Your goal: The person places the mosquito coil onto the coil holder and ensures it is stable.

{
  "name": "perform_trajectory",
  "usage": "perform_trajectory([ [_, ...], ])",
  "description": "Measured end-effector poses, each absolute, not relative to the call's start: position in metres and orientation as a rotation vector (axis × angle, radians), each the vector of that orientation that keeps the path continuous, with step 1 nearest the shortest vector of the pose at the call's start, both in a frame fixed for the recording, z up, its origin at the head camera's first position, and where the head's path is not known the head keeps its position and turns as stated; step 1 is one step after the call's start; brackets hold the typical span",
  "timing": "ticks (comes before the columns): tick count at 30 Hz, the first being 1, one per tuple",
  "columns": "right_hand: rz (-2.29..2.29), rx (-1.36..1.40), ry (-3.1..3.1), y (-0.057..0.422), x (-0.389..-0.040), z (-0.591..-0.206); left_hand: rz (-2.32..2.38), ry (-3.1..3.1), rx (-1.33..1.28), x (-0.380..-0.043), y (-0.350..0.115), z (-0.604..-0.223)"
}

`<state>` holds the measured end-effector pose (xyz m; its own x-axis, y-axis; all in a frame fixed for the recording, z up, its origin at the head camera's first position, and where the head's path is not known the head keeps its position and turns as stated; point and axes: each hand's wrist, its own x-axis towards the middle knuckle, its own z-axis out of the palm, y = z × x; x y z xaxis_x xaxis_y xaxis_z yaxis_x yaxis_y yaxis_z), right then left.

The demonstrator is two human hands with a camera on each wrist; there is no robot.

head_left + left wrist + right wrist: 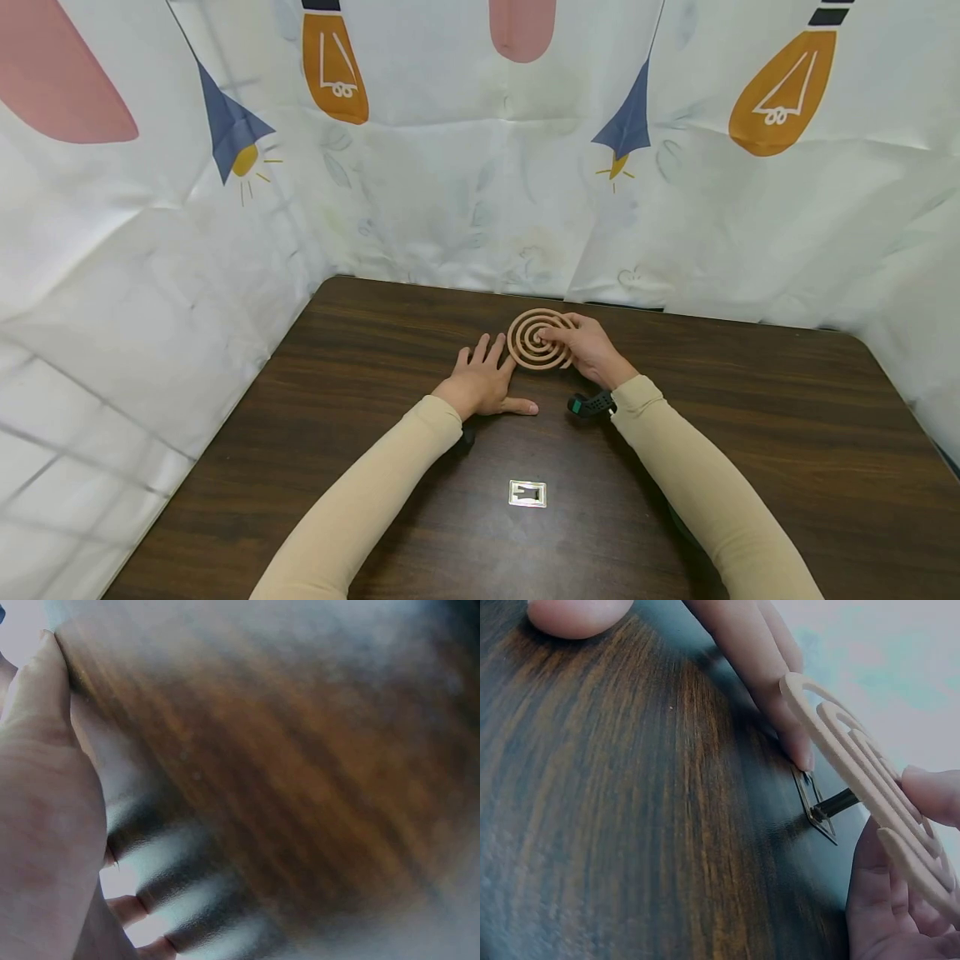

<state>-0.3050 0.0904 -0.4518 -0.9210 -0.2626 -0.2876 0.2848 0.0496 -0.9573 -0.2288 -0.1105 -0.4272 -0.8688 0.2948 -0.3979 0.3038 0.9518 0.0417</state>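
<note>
Near the bench's [337, 467] far edge, the right hand [592, 350] pinches a tan spiral coil [538, 339], its fingers [930, 793] on the upper face, tilting it above a small metal stand [815, 804]. Just left, the left hand [483, 382] lies flat with fingers spread, fingertips near the coil's rim.

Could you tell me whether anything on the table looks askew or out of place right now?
Yes: the tan spiral coil is tilted, one edge lifted off the table on a small metal stand and pinched by the right hand. A second metal stand lies alone nearer the person. Nothing looks spilled or broken.
</note>
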Motion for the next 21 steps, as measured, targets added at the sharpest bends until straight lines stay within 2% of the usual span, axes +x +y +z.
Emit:
perform_trajectory([
  [21, -1.929, 0.033, 1.975, 0.0885, -0.3047, -0.4544, -0.028, 2.698, 0.433, -0.2291, -0.1109, -0.4274],
])
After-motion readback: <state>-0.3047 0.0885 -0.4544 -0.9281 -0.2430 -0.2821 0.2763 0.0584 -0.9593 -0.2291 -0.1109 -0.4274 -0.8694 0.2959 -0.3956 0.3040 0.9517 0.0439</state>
